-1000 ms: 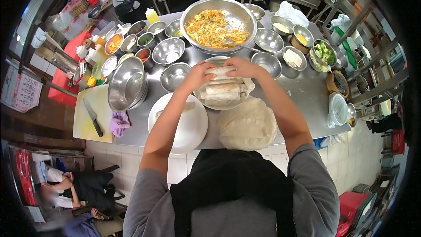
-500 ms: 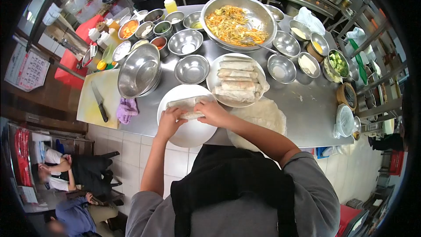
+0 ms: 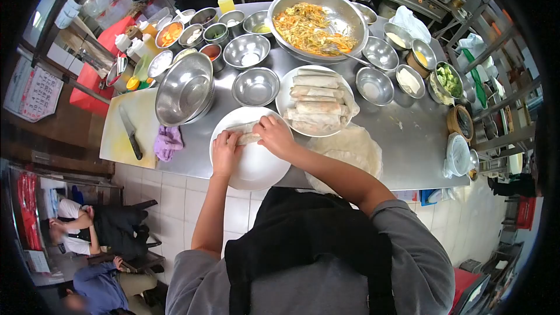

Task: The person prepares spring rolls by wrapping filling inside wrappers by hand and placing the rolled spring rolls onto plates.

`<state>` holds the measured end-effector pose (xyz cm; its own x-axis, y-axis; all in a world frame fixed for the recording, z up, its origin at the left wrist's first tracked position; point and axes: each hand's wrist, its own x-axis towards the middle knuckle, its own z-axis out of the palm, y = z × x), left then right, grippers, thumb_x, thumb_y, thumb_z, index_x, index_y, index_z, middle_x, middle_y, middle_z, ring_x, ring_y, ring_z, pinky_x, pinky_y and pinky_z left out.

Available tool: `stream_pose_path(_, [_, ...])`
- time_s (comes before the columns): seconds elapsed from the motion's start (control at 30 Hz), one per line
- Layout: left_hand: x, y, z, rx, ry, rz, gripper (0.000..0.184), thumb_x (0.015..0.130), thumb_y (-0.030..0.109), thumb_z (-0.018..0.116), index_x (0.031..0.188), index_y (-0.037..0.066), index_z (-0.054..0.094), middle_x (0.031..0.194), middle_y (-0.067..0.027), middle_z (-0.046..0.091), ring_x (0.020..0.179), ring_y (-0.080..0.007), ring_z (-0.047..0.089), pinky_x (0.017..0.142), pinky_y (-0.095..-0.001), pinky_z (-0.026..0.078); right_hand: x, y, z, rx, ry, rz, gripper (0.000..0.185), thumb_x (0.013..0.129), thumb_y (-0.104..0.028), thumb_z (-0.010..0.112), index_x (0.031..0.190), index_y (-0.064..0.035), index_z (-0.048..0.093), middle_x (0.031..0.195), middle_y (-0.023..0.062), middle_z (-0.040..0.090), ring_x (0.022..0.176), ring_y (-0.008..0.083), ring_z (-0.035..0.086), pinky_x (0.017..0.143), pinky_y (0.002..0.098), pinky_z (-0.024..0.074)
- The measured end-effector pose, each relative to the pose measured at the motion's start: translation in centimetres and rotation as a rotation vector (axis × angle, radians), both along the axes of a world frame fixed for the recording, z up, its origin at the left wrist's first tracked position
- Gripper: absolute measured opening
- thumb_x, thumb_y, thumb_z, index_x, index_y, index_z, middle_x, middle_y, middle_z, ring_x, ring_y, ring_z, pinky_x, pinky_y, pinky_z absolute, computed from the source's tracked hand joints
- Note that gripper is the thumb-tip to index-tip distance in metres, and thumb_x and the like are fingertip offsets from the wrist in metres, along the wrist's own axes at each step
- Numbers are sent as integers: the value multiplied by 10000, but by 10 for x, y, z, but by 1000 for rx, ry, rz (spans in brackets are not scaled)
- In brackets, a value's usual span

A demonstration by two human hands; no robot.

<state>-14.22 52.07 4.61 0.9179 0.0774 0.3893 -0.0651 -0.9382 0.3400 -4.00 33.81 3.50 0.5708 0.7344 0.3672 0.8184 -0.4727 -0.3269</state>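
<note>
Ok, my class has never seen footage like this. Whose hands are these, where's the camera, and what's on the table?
There is no machine: a person works with bare hands. The only camera, worn on that person's head, looks forward and down. On the steel table, the left hand and right hand hold a pale roll on a white plate. Another plate bears more rolls. Farther back, a big metal bowl holds shredded vegetables. At left, a knife lies on a cutting board.

Black bib apron (image 3: 309, 221), dark shoulder straps (image 3: 378, 280) joined to the apron, grey shirt (image 3: 309, 286) under it, short sleeves (image 3: 411, 251) flanking it, bare left hand (image 3: 226, 153), bare right hand (image 3: 276, 138)
</note>
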Motion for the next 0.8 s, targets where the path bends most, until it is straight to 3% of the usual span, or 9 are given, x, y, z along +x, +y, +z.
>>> stream_pose_path(0.2, [-6, 0, 2, -55, 31, -24, 509, 668, 200, 852, 1137, 127, 668, 1106, -78, 614, 1030, -303, 588, 883, -430, 450, 1, -31, 36, 47, 179, 21, 452, 759, -245, 804, 1167, -142, 640, 1144, 63, 567, 1156, 273, 519, 960, 429, 431])
stream_pose_path(0.37, [-5, -1, 7, -64, 28, 11, 583, 650, 249, 867, 1178, 115, 661, 1140, -78, 612, 1081, -304, 575, 927, -435, 430, 53, -108, 80, 80, 101, -148, 509, 758, -262, 812, 1224, -160, 634, 1215, 83, 569, 1206, 304, 511, 984, 477, 415])
stream_pose_path(0.67, [2, 6, 9, 25, 90, -35, 655, 634, 306, 864, 1216, 101, 646, 1236, -79, 626, 1165, -297, 556, 990, -461, 398, 82, -169, 70, -100, 186, -139, 548, 730, -244, 830, 1234, -149, 635, 1200, 78, 572, 1202, 308, 525, 995, 503, 408])
stream_pose_path(0.8, [-1, 3, 14, 47, 90, -33, 680, 635, 321, 865, 1243, 112, 643, 1292, -82, 605, 1198, -309, 545, 1011, -465, 392, 79, -168, 73, -132, 164, -143, 453, 734, -185, 807, 1151, -123, 639, 1158, 92, 570, 1177, 299, 537, 961, 472, 447])
